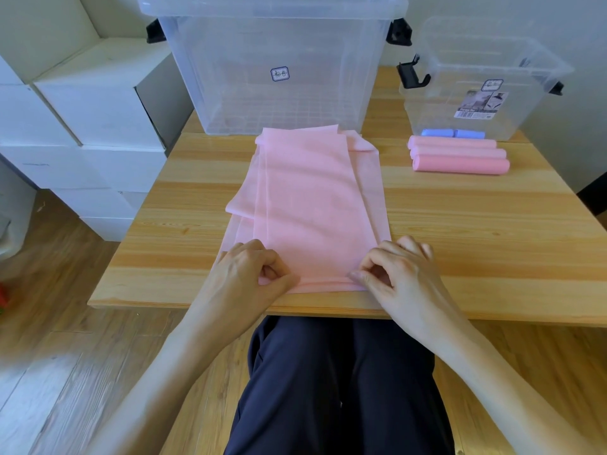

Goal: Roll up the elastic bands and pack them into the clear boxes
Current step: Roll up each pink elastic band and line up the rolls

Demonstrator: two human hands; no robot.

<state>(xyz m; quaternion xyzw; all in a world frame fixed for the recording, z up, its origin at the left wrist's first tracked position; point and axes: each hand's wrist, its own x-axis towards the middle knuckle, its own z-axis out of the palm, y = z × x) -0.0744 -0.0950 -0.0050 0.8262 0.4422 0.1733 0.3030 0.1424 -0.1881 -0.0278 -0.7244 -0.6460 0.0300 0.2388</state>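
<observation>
Both hands — left hand [253, 274], right hand [397, 274] — pinch pink band [312, 198]

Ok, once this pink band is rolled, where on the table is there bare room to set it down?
Bare wood lies right of the flat pink band, in front of the three pink rolls, out to the table edge. A narrower bare strip lies left of the band. The back is crowded: the large clear box, the small clear box and the rolls.

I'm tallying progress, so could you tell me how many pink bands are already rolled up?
3, side by side on the table right of the flat band, in front of the small clear box: far roll, middle roll, near roll. None shows inside either box.
</observation>
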